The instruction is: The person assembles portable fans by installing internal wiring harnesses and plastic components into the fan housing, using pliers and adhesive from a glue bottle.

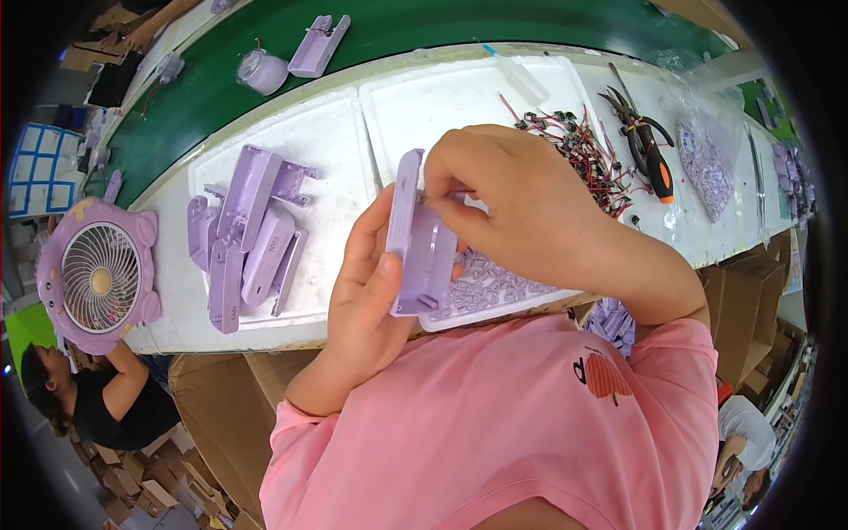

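My left hand point(364, 296) is closed around a long, open purple plastic housing point(431, 256), held tilted above the table in front of me. Its hollow side faces right. My right hand point(530, 190) reaches into the upper part of the housing with thumb and fingers pinched together. A bit of red wire shows by those fingertips; the small part between them is hidden. Below the right wrist, a white tray point(431, 325) holds many tiny purple plastic pieces point(486, 287). Beyond that hand lies a heap of small switches with red and black wires point(583, 150).
A pile of purple housings point(256, 238) lies left, beside a round purple fan point(99, 278). Orange-and-black pliers point(654, 163) and a bag of purple pieces point(705, 172) are right. A green conveyor belt point(397, 26) runs behind, carrying purple parts. Other people sit at both sides.
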A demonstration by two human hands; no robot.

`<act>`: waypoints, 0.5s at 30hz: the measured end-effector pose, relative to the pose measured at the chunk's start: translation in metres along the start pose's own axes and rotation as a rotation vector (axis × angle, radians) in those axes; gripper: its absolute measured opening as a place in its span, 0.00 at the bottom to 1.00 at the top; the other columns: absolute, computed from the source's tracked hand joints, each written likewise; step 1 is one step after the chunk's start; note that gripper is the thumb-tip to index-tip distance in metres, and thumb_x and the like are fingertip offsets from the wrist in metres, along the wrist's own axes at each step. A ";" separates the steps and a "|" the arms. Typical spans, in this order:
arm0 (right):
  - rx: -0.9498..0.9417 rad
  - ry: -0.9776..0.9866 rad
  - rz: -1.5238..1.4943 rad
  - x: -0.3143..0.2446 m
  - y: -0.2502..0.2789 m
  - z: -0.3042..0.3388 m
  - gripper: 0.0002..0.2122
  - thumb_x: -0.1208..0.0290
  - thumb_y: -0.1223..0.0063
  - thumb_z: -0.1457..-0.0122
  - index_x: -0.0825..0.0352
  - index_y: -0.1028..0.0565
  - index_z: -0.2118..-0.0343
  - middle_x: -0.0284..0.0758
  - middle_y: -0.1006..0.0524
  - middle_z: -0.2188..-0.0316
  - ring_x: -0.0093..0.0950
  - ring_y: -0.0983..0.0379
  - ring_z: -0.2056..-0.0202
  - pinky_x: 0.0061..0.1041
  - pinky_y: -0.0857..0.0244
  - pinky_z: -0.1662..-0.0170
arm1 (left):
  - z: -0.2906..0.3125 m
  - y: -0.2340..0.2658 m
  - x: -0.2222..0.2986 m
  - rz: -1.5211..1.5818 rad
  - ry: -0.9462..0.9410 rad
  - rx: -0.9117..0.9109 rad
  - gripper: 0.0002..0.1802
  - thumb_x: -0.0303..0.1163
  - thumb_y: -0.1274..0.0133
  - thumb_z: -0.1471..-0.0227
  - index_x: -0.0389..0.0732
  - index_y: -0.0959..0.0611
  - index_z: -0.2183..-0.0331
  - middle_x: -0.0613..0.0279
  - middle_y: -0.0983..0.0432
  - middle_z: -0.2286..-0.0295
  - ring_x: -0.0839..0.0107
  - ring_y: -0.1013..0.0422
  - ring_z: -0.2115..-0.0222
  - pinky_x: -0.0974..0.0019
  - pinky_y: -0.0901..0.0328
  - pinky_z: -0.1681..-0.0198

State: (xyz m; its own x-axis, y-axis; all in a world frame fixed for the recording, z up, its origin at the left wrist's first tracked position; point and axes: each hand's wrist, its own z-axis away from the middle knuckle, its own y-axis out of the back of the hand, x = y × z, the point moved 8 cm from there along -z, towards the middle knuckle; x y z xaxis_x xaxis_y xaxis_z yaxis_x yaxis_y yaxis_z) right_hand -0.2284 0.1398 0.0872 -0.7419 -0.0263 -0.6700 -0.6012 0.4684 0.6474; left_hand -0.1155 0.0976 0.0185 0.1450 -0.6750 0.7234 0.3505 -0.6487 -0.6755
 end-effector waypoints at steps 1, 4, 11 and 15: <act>-0.004 0.003 0.013 -0.001 -0.001 0.000 0.07 0.79 0.45 0.55 0.66 0.33 0.75 0.34 0.30 0.80 0.33 0.31 0.76 0.30 0.38 0.74 | 0.000 0.001 -0.001 0.001 0.000 0.001 0.30 0.37 0.59 0.41 0.43 0.47 0.41 0.54 0.43 0.47 0.61 0.38 0.50 0.56 0.37 0.51; 0.001 -0.009 0.039 -0.001 0.000 0.000 0.08 0.79 0.46 0.54 0.66 0.34 0.74 0.34 0.30 0.80 0.33 0.30 0.76 0.31 0.37 0.74 | 0.000 0.001 -0.001 -0.001 -0.007 -0.014 0.29 0.36 0.59 0.41 0.43 0.47 0.41 0.54 0.43 0.47 0.61 0.37 0.50 0.56 0.37 0.51; -0.016 -0.049 -0.009 0.004 -0.001 -0.001 0.07 0.78 0.46 0.53 0.66 0.34 0.74 0.35 0.30 0.81 0.35 0.30 0.77 0.31 0.37 0.75 | -0.001 0.003 -0.003 0.039 0.012 -0.019 0.29 0.35 0.59 0.41 0.43 0.46 0.41 0.55 0.44 0.46 0.60 0.38 0.50 0.56 0.37 0.51; -0.051 -0.092 -0.006 0.004 -0.004 0.000 0.07 0.79 0.46 0.55 0.65 0.34 0.74 0.35 0.31 0.82 0.35 0.31 0.78 0.31 0.38 0.76 | 0.000 0.006 -0.006 0.036 -0.004 -0.043 0.28 0.34 0.59 0.41 0.43 0.46 0.42 0.55 0.44 0.45 0.60 0.38 0.49 0.56 0.37 0.50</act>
State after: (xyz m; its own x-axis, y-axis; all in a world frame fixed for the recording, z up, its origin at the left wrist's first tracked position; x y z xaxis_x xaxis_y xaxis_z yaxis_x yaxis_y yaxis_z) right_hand -0.2292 0.1381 0.0820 -0.7094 0.0534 -0.7027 -0.6216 0.4225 0.6596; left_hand -0.1143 0.0980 0.0098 0.1603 -0.6966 0.6993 0.3054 -0.6387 -0.7062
